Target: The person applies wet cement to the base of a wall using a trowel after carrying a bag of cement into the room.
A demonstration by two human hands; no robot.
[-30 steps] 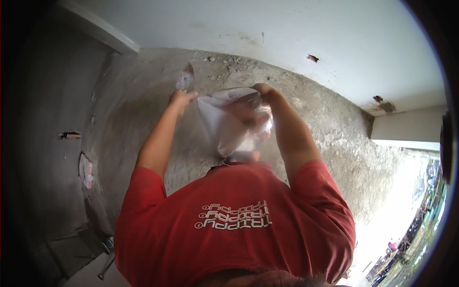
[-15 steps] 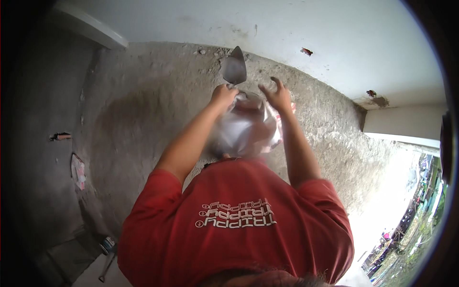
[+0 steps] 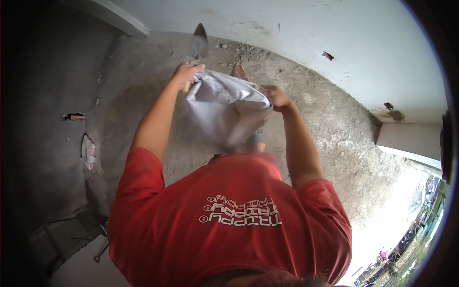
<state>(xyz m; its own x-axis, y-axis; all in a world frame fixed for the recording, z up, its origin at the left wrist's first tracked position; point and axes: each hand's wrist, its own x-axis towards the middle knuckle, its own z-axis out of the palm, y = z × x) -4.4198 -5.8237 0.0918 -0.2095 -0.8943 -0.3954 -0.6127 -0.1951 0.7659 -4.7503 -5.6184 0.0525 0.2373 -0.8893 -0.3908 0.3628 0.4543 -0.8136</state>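
Observation:
A greyish-white sack hangs stretched between my two hands in front of my chest, its upper edge sagging and its lower part blurred. My left hand is closed round a trowel and the sack's left corner. The trowel's dark pointed blade sticks out beyond my fingers, away from me, and a bit of its light handle shows below the hand. My right hand grips the sack's right edge, with the fingertips partly hidden. Behind the sack, a reddish-brown piece that I cannot make out pokes up.
Rough concrete floor surrounds me, with small rubble along the pale wall. A crumpled white and red bag lies by the dark wall at left. A long-handled tool is at lower left. Bright daylight enters at lower right.
My right hand, open and apart from the sack before, now grips its edge. My left hand has moved left with the trowel. The crumpled sack is now spread wide between both hands.

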